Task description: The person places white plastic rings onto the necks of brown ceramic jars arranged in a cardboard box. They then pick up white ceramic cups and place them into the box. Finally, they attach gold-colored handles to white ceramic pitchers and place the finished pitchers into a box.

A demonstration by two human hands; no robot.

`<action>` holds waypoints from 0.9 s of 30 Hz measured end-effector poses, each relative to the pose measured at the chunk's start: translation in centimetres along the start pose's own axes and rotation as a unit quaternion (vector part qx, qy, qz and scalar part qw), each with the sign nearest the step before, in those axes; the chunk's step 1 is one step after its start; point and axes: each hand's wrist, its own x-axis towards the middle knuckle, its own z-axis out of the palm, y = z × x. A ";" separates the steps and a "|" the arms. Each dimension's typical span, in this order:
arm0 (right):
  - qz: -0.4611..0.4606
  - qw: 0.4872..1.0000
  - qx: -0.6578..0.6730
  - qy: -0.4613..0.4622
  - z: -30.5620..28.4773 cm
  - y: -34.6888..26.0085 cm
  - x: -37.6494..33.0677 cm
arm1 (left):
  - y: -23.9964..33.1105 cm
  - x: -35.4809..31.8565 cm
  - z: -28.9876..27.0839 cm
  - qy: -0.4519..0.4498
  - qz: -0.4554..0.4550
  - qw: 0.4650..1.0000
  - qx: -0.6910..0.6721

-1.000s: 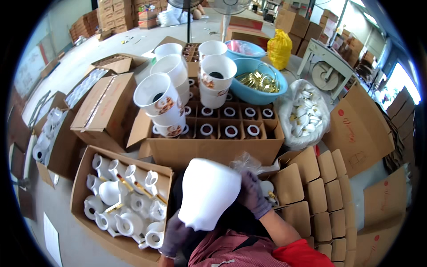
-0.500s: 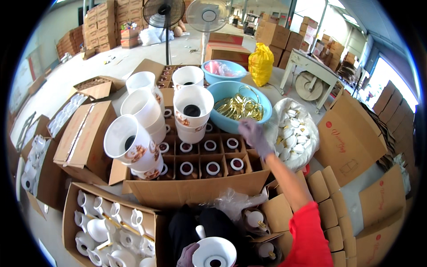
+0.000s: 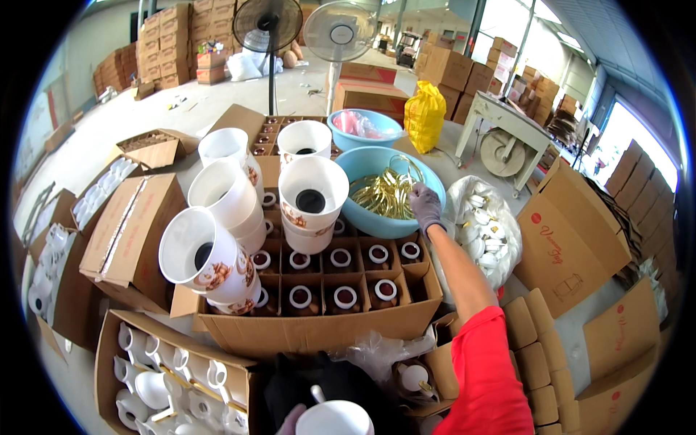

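Note:
My right hand [image 3: 427, 204], in a grey glove, reaches over the right rim of a large blue basin [image 3: 380, 226]. Its fingers are closed at the edge of a tangle of shiny gold bands [image 3: 383, 192] and seem to pinch one. At the lower edge, in front of my dark-clad lap, my left hand [image 3: 293, 420] grips the side of a white plastic jug [image 3: 335, 418]. The jug stands mouth up, and a white handle [image 3: 317, 394] sticks out at its far side. Most of the left hand is hidden behind the jug or cut off.
A divided carton [image 3: 312, 330] of white-rimmed jars lies ahead, with stacked white printed cups [image 3: 312, 196] on it. White jug parts fill a carton [image 3: 109, 355] at lower left. Right of the basin stands a clear bag of white lids [image 3: 487, 232]. Open cartons [image 3: 573, 235] stand farther right.
My right hand has moved slightly right and up, in to the gold bands, and its fingers have closed there. The jug in my left hand has shifted a little left and down.

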 end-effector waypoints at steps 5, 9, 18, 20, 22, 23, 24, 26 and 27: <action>-0.193 0.943 0.269 -0.019 -7.9 -8.3 -12.4 | 1.5 -2.8 -0.6 0.027 -0.107 0.985 0.133; -0.309 0.876 0.269 -0.253 -17.6 -7.9 -33.1 | -2.4 -3.9 0.9 -0.048 -0.044 0.974 0.217; -0.392 0.742 0.338 -0.426 -20.1 -7.2 -48.3 | -2.1 -7.7 4.1 0.092 -0.033 0.994 -0.045; -0.390 0.726 0.368 -0.431 -19.3 -6.1 -48.8 | -3.0 -8.0 3.7 0.077 -0.025 0.997 -0.011; -0.353 0.720 0.404 -0.441 -19.4 -5.5 -49.0 | -3.1 -8.5 4.2 0.085 -0.056 0.995 0.005; -0.316 0.721 0.425 -0.448 -19.6 -5.3 -48.9 | -3.0 -8.7 4.5 0.090 -0.071 0.993 0.012; -0.278 0.721 0.444 -0.453 -19.7 -5.1 -48.8 | -3.7 -8.8 4.6 0.108 -0.044 0.993 0.021; -0.152 0.746 0.495 -0.418 -19.1 -4.2 -50.3 | -3.8 -8.8 4.9 0.120 -0.021 0.991 0.049; -0.092 0.764 0.481 -0.421 -19.4 -4.2 -50.5 | -3.8 -8.7 4.9 0.126 -0.011 0.990 0.064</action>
